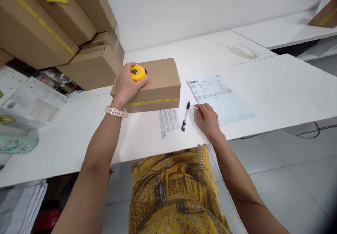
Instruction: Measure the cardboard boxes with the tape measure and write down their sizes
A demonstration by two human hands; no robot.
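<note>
My left hand (130, 85) is closed around a yellow tape measure (139, 73), resting it on top of a closed brown cardboard box (160, 72). A strip of yellow tape (155, 102) runs along the front side of this box. My right hand (207, 119) lies on the white table, fingers loosely bent with a gap between thumb and forefinger, and nothing shows in it. Just left of it is a black-and-clear pen (185, 116), not touched. A light blue printed form (218, 95) reaches to the right hand's far side. Below the box lies a sheet of small printed labels (168, 122).
Several cardboard boxes (91, 64) are stacked at the left against the wall. A white printed carton (37, 100) and a mint-green object (18, 143) stand at the left edge. Another box (325, 14) sits far right. The table's front edge (163, 155) borders my lap.
</note>
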